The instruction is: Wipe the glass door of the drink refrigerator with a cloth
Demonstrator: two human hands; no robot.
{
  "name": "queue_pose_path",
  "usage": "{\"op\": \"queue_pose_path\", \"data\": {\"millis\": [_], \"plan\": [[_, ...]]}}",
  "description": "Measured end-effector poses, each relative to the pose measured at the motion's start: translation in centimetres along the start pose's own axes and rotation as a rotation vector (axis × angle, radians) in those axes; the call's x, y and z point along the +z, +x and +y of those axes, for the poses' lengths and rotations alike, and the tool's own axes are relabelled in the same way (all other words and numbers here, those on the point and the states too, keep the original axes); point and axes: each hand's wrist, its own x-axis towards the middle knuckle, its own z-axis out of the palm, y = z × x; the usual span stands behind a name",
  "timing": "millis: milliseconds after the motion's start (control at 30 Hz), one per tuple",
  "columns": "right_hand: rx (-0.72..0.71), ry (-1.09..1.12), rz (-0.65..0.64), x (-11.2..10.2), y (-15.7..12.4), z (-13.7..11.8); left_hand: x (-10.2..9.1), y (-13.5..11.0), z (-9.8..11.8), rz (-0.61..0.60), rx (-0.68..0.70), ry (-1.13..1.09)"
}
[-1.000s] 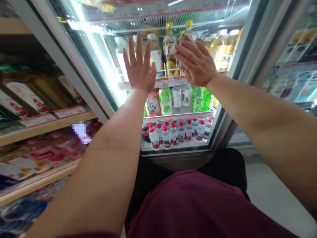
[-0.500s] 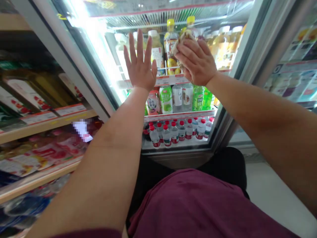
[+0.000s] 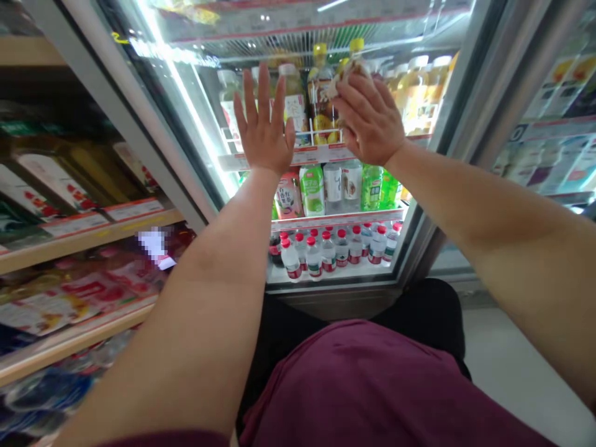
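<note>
Fingers spread, my left hand point(image 3: 266, 127) lies flat against the glass door point(image 3: 254, 230) of a lit drinks fridge. To its right, my right hand point(image 3: 371, 117) presses a crumpled pale cloth point(image 3: 354, 69) with brownish patches to the same glass. Part of the cloth is hidden under the fingers and palm. Behind the door, bottles with yellow caps point(image 3: 320, 81) stand between and behind my hands. Lower down are a green-labelled bottle point(image 3: 311, 189) and rows of small water bottles with red caps point(image 3: 314, 256).
A wooden shelf unit point(image 3: 88, 239) with large bottles of dark yellow liquid point(image 3: 51, 167) stands close on the left. The metal door frame point(image 3: 470, 118) runs down the right, with another fridge door point(image 3: 544, 143) beyond. Pale floor point(image 3: 507, 354) shows at lower right.
My right hand and the cloth have shifted very slightly on the glass. My left hand keeps its place. The glare at the fridge's left side has dimmed.
</note>
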Motion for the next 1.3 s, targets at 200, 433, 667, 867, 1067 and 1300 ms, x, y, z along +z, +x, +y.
{"op": "queue_pose_path", "data": {"millis": [200, 433, 667, 867, 1067, 1300], "plan": [[0.164, -0.030, 0.170, -0.19, -0.17, -0.12, -0.10, -0.20, 0.02, -0.005, 0.030, -0.033], [0.189, -0.020, 0.098, -0.59, -0.57, -0.23, -0.21, -0.26, 0.34, -0.008, 0.022, -0.004], [0.084, 0.002, 0.025, -0.21, -0.45, -0.10, -0.09, -0.36, 0.13, -0.003, 0.014, -0.010], [0.249, -0.008, 0.150, -0.08, -0.10, -0.29, -0.30, -0.34, 0.18, -0.001, 0.021, 0.050], [0.109, 0.105, 0.035, -0.05, -0.29, -0.15, -0.36, -0.49, 0.15, 0.010, 0.021, 0.027], [0.085, 0.102, 0.015, -0.19, -0.57, -0.34, -0.36, -0.48, 0.12, -0.011, 0.017, -0.010]]}}
